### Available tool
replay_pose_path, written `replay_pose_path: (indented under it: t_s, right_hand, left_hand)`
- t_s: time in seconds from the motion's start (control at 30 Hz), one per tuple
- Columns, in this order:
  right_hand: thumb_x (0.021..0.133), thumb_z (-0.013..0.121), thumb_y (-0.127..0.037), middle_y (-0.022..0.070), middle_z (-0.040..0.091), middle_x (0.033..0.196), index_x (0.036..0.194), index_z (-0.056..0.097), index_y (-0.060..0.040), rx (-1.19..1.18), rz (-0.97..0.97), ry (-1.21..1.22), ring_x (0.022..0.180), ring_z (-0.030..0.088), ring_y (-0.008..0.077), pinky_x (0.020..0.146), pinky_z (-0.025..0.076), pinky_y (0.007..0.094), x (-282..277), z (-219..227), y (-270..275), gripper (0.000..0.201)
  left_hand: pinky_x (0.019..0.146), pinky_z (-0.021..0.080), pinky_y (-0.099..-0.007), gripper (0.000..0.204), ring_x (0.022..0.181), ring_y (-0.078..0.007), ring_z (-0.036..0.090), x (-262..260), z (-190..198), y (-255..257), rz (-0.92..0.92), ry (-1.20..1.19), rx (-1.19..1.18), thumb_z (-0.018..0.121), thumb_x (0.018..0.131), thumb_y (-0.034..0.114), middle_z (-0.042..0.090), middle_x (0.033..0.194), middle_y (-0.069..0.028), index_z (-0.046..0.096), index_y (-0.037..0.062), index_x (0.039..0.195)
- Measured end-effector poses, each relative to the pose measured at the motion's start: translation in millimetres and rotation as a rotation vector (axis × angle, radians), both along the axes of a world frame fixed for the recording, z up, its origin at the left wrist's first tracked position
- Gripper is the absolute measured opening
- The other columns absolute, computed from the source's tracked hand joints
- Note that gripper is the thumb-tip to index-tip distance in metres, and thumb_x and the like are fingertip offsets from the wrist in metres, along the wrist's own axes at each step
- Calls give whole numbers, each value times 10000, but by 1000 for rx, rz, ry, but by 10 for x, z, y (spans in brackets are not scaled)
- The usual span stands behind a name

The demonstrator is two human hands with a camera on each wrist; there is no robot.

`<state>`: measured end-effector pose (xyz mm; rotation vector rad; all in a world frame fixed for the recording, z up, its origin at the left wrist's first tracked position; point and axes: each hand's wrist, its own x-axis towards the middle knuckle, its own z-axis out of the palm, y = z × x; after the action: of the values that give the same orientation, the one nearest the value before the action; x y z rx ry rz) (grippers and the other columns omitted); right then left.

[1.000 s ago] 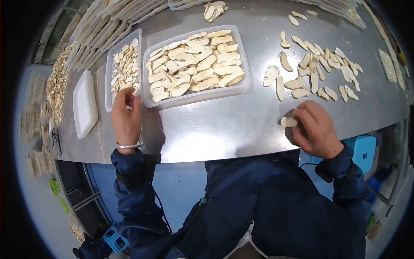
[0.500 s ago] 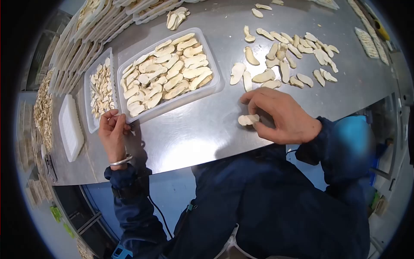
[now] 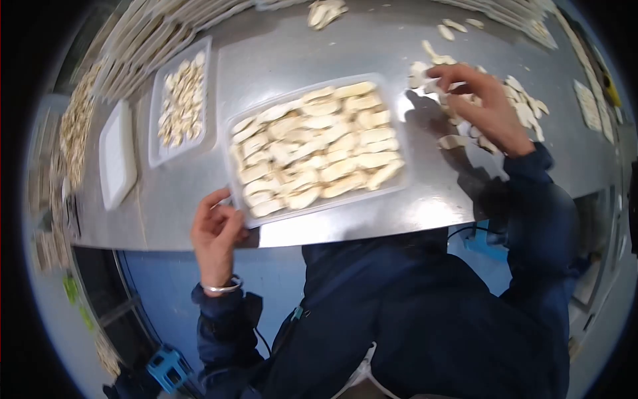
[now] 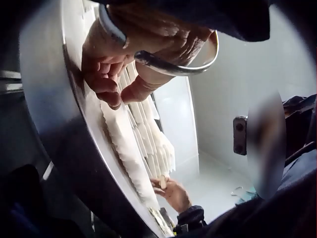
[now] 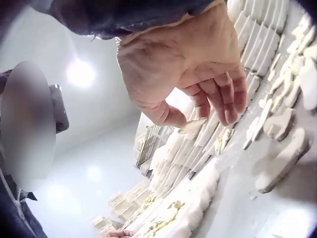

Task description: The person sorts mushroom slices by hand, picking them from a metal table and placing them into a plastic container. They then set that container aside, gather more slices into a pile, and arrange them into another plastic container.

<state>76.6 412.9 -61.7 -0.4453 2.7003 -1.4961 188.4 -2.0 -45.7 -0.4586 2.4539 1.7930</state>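
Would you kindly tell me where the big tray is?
In the head view, the big tray is mid-picture by the front edge of the table, left of the loose slices, its near-left corner at the left hand.

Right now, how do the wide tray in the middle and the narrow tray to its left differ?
The wide tray covers more of the table than the narrow tray. The wide tray holds longer slices in rough rows; the narrow tray holds smaller pieces, loosely jumbled. The left hand is at a corner of the wide tray, while no hand is at the narrow tray. Both are pale and rimmed.
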Motion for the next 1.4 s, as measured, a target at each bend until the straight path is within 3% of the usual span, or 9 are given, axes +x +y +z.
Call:
replay_pose_path:
  t_s: [0.07,0.23,0.37,0.6,0.73,1.4]
  right_hand:
    - [786,586,-125,98,680,1064,898,581,-21,63,-9,123,920,625,195,816,458,337,76,198,-65,153]
    - [748,603,-100,131,540,801,853,525,-6,357,167,515,771,550,304,708,429,403,180,533,-498,161]
    - [719,621,-56,125,478,795,841,503,-14,383,270,617,766,511,296,685,419,398,111,611,-837,175]
    - [719,633,-118,141,559,808,805,565,5,392,401,651,841,570,341,745,449,436,-213,419,-1404,165]
    - [718,640,-116,127,576,836,821,582,0,437,426,599,864,569,310,765,447,409,-250,316,-1613,165]
    - [729,688,-114,105,571,879,920,582,0,491,403,633,889,562,266,795,436,380,-212,138,-1680,246]
  left_hand:
    - [546,405,-189,394,608,-65,539,59,11,188,-21,-25,107,644,866,-1,584,728,4,524,-6,1241]
    - [557,447,-194,437,618,-81,586,151,-16,468,-170,-79,206,642,871,-22,604,734,-12,457,-7,1267]
    - [573,460,-197,446,637,-74,578,107,6,510,-215,-94,231,637,879,-24,600,734,-23,425,-15,1272]
    - [529,441,-183,467,616,-58,547,-162,-126,517,-181,4,364,611,883,-34,579,784,-33,396,-23,1297]
    - [539,460,-189,501,624,-68,561,-198,-156,537,-229,-22,395,626,884,-33,567,785,-29,398,-4,1329]
    - [507,425,-184,486,587,-55,543,-222,-148,567,-229,-37,391,629,881,-33,562,731,-22,388,-14,1303]
